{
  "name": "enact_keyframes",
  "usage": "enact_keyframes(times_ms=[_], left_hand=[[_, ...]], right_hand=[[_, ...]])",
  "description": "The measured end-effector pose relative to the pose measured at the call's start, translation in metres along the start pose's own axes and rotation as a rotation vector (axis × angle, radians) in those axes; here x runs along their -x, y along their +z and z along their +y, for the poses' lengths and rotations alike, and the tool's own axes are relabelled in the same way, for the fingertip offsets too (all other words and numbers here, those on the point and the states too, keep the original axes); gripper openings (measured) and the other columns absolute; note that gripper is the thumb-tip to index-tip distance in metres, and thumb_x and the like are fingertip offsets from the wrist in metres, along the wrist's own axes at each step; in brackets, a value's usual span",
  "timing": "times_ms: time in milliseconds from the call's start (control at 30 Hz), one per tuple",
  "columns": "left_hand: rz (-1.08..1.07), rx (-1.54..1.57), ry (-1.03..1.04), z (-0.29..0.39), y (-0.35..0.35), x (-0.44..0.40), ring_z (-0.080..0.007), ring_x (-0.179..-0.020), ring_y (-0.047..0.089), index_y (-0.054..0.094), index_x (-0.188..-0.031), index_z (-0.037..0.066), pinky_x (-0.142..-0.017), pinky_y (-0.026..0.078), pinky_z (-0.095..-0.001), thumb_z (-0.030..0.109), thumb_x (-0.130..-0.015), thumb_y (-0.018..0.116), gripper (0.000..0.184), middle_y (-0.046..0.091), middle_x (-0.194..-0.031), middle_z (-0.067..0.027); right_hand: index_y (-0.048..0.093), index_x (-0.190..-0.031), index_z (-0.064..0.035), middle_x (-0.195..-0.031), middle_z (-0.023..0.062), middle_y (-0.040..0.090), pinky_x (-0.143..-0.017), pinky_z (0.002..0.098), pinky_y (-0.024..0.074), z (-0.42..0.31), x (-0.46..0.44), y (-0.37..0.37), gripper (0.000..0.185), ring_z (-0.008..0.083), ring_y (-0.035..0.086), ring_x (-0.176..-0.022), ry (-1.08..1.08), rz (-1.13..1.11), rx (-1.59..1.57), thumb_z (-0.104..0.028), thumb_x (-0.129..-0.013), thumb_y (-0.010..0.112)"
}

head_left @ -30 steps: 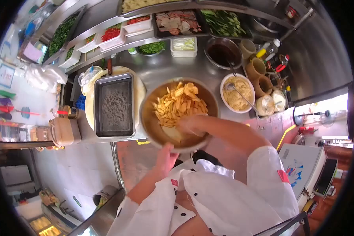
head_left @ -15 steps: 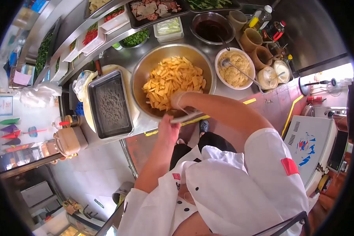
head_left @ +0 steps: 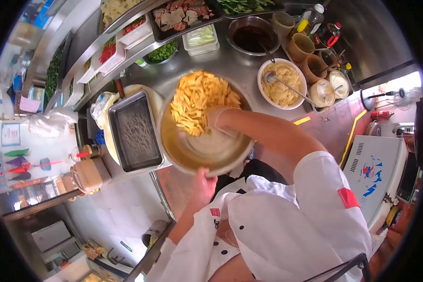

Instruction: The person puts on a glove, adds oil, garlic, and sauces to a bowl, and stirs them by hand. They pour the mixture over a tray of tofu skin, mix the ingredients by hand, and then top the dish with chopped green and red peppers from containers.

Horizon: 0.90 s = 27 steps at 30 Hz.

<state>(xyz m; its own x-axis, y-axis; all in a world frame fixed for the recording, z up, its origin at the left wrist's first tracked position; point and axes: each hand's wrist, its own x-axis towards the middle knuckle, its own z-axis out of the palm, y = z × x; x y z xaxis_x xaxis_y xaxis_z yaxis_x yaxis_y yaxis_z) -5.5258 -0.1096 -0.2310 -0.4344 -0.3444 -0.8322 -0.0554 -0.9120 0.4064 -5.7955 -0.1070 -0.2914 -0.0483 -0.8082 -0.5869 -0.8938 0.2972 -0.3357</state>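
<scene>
A wide metal mixing bowl (head_left: pixel 185 157) holds a heap of yellow-orange cut strips (head_left: pixel 197 98), possibly potato or bamboo shoot. The strips lie against its far side, and the near part of its inside is bare with a pale wet smear. My left hand (head_left: pixel 204 182) is closed on the bowl's near rim. In a clear plastic glove, my right hand (head_left: pixel 222 121) reaches inside the bowl and touches the near edge of the heap. Its fingers are blurred and partly hidden.
An oblong dark metal tray (head_left: pixel 135 131) lies left of the bowl. To the right are a white bowl of pale minced food (head_left: pixel 286 77) with a ladle (head_left: pixel 291 84), a bowl of dark liquid (head_left: pixel 251 37), and several brown pots (head_left: pixel 301 45). Ingredient trays (head_left: pixel 181 19) stand behind.
The bowl's near rim has come toward my body with my left hand on it. The strips now sit against the far side, baring the near inside. My right hand has moved deeper into the bowl.
</scene>
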Motion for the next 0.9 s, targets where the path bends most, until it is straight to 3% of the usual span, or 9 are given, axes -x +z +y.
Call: enact_keyframes(times_ms=[67,167,233,300,367,533,600,800,900], left_hand=[[-0.006,0.017,0.026,0.006,0.015,0.012,-0.0168,-0.077,0.062,0.059,-0.093,0.010,-0.063,0.053,-0.0308,0.009,-0.086,0.061,0.007,0.062,-0.091,-0.0034],[-0.093,0.046,0.055,0.017,0.012,-0.046,-0.0157,-0.074,0.061,0.058,-0.089,0.009,-0.062,0.052,-0.0295,0.009,-0.086,0.063,0.006,0.060,-0.085,-0.0025],[-0.135,0.114,0.047,0.022,0.026,-0.067,-0.0161,-0.074,0.060,0.057,-0.087,0.009,-0.061,0.052,-0.0287,0.009,-0.086,0.064,0.007,0.059,-0.083,-0.0025],[0.004,0.001,0.054,0.021,0.030,-0.067,-0.0169,-0.074,0.061,0.058,-0.088,0.009,-0.061,0.051,-0.0296,0.009,-0.085,0.064,0.007,0.060,-0.084,-0.0030],[-0.015,0.038,0.056,0.004,0.012,-0.017,-0.0168,-0.077,0.062,0.058,-0.092,0.010,-0.062,0.051,-0.0319,0.008,-0.084,0.061,0.009,0.062,-0.088,-0.0030],[-0.053,0.130,0.024,0.006,-0.003,-0.037,-0.0155,-0.076,0.061,0.059,-0.094,0.010,-0.061,0.051,-0.0295,0.008,-0.084,0.063,0.011,0.062,-0.090,-0.0014],[-0.065,0.065,0.098,0.026,0.030,-0.067,-0.0162,-0.071,0.058,0.058,-0.091,0.008,-0.062,0.052,-0.0309,0.009,-0.083,0.066,0.011,0.059,-0.083,-0.0039],[-0.061,0.049,0.098,0.003,0.011,-0.023,-0.0183,-0.085,0.060,0.059,-0.103,0.006,-0.066,0.050,-0.0320,0.006,-0.083,0.060,0.019,0.061,-0.096,-0.0059],[-0.076,0.065,-0.022,-0.012,-0.018,-0.027,-0.0183,-0.098,0.062,0.058,-0.111,0.008,-0.077,0.053,-0.0309,0.004,-0.084,0.056,0.028,0.063,-0.106,-0.0045]], right_hand=[[0.075,-0.102,-0.0018,-0.103,0.0170,0.073,-0.077,0.0426,0.0552,-0.006,0.011,0.000,0.029,0.0299,0.069,-0.093,0.031,0.096,-0.097,-0.021,-0.082,0.066],[0.075,-0.105,-0.0030,-0.104,0.0184,0.072,-0.074,0.0429,0.0553,-0.041,0.035,-0.019,0.028,0.0300,0.069,-0.092,-0.385,-0.280,0.523,-0.018,-0.083,0.066],[0.075,-0.106,0.0009,-0.101,0.0170,0.072,-0.075,0.0420,0.0550,-0.042,0.024,-0.034,0.029,0.0285,0.067,-0.094,-0.156,-0.208,0.006,-0.013,-0.081,0.070],[0.073,-0.110,-0.0030,-0.109,0.0212,0.070,-0.072,0.0449,0.0545,-0.022,-0.002,-0.025,0.031,0.0329,0.069,-0.092,-0.147,-0.340,0.172,-0.014,-0.084,0.061],[0.072,-0.111,-0.0021,-0.112,0.0202,0.070,-0.076,0.0458,0.0537,-0.023,0.046,-0.056,0.032,0.0335,0.069,-0.092,0.323,0.033,-0.715,-0.012,-0.085,0.057],[0.071,-0.113,-0.0017,-0.115,0.0194,0.069,-0.083,0.0467,0.0530,-0.025,0.034,-0.019,0.033,0.0339,0.068,-0.096,0.066,0.001,-0.139,-0.014,-0.087,0.055],[0.071,-0.114,-0.0013,-0.116,0.0205,0.069,-0.088,0.0456,0.0520,-0.025,-0.008,0.000,0.034,0.0341,0.066,-0.107,-0.161,-0.367,0.045,-0.016,-0.087,0.057],[0.072,-0.112,-0.0010,-0.117,0.0210,0.068,-0.089,0.0448,0.0532,0.010,0.002,-0.034,0.033,0.0361,0.065,-0.111,0.248,0.318,-0.303,-0.017,-0.086,0.059],[0.072,-0.111,-0.0030,-0.117,0.0198,0.068,-0.088,0.0450,0.0540,-0.007,0.020,-0.031,0.031,0.0363,0.066,-0.109,0.102,-0.054,0.017,-0.015,-0.086,0.059]])
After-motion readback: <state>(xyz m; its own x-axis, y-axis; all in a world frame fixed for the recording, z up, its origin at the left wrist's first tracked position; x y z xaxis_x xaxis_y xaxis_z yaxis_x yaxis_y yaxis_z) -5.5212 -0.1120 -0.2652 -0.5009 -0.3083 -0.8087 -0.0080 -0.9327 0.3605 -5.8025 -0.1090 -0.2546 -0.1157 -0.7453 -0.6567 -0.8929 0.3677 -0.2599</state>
